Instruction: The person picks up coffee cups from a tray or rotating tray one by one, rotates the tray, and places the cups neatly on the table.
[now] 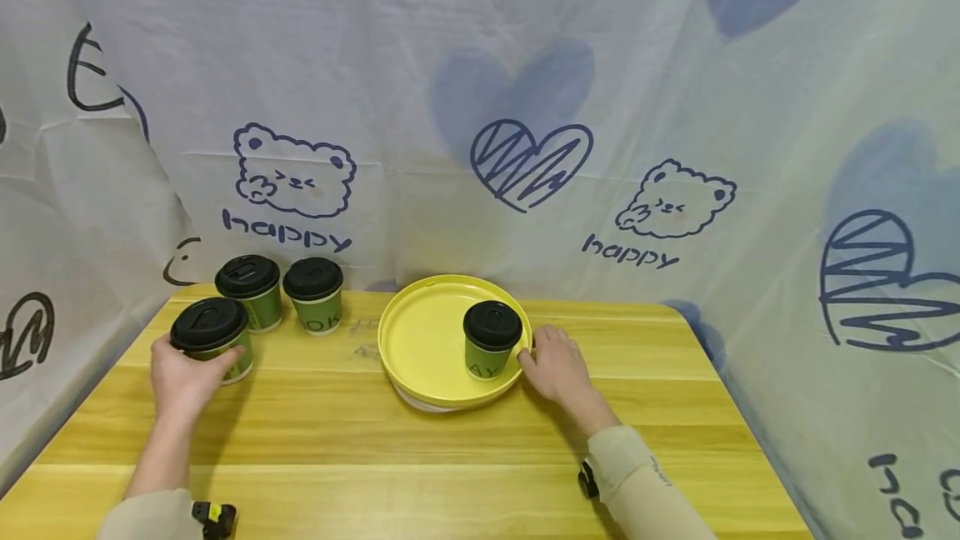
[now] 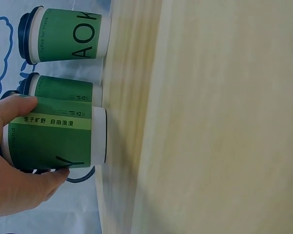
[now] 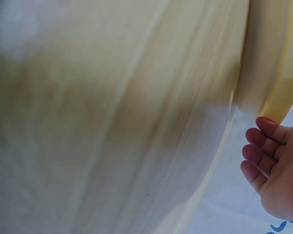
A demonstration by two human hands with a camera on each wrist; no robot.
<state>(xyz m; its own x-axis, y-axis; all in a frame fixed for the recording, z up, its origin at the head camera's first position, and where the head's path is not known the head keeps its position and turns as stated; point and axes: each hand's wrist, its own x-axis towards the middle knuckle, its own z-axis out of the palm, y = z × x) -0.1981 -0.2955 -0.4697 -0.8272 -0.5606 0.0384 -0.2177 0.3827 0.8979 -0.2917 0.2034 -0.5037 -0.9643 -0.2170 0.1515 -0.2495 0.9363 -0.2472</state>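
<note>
Gripping a green paper cup (image 1: 213, 332) with a black lid, the left hand (image 1: 182, 380) has its thumb on one side and fingers round the other, so yeah, properly clamped on it. That cup's upright at the left of the wooden table (image 1: 360, 473); honestly can't tell if its base is touching the wood. From the left wrist you can read a line of Chinese characters on its paler band.

Just behind it there's a second cup (image 1: 258, 300), and right beside that a third cup (image 1: 316, 300) marked "AOK", both lidded and standing.

Over in the middle sits a round yellow tray (image 1: 420, 340) with a whitish underside, and a fourth cup (image 1: 491, 344) stands upright on it, toward the right-hand side. The right hand (image 1: 558, 367) is at that same edge, fingers apart and loosely bent, touching the rim rather than clamped on anything.

Backdrop's a pale sheet (image 1: 420, 107) with hearts, little bears and "happy" all over.
</note>
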